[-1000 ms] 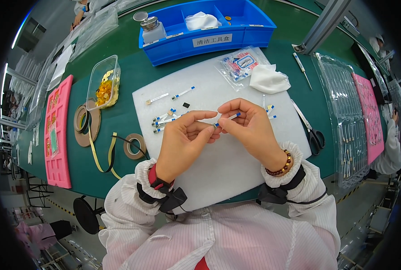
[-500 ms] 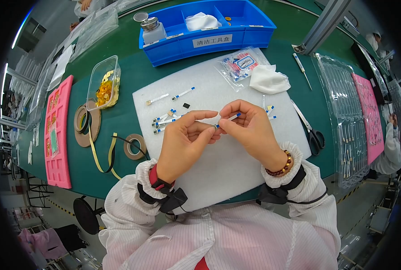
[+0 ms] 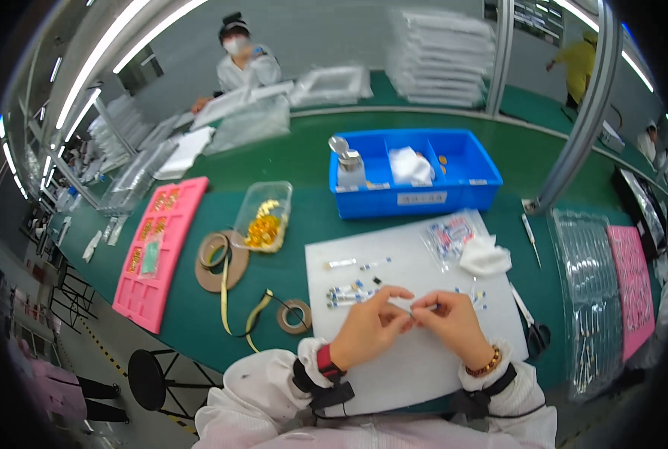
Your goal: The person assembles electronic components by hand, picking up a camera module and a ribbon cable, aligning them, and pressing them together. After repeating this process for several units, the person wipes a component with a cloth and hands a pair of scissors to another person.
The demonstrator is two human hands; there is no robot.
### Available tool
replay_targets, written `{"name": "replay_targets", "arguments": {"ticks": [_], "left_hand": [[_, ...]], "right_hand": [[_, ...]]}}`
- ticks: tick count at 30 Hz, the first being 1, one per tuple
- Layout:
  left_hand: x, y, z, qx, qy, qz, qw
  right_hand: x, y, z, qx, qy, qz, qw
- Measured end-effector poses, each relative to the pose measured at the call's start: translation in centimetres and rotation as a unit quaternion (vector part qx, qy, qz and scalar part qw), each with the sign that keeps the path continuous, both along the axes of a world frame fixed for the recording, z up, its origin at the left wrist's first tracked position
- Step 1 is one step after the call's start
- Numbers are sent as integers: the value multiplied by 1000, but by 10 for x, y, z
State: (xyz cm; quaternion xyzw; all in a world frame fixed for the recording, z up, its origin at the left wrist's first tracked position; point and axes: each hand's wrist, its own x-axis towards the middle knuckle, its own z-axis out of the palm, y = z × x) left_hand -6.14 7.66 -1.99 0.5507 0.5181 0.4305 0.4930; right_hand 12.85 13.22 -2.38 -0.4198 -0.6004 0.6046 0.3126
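Note:
My left hand [image 3: 368, 333] and my right hand [image 3: 454, 322] meet above a white foam sheet [image 3: 394, 385], fingertips pinched together. Between them is a small flex cable [image 3: 412, 312], mostly covered by the fingers and blurred. Several blue-ended flex cables [image 3: 349, 295] lie in a bunch left of the hands. Behind that bunch are two single cables and a tiny black square [image 3: 377, 281]. More cables [image 3: 479, 296] rest beside my right hand. A white cloth [image 3: 486, 257] and a clear bag [image 3: 446, 238] sit at the sheet's far right.
Behind the sheet stands a blue divided bin [image 3: 416, 202] with a pump bottle [image 3: 350, 168]. To the left are a tub of gold pieces [image 3: 265, 224], tape rolls [image 3: 295, 316] and a pink tray [image 3: 154, 258]. Scissors [image 3: 535, 329], a thin tool [image 3: 532, 239] and clear trays [image 3: 588, 299] are right.
The view has tilted up, bringing a masked person across the bench and stacked trays into sight. Both hands stay pinched together, and the cable between them is now less visible.

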Motion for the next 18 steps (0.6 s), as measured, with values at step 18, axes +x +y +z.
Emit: {"name": "replay_targets", "arguments": {"ticks": [18], "left_hand": [[-4, 1, -3, 87, 29, 2, 996]], "right_hand": [[-5, -18, 8, 310, -81, -15, 947]]}}
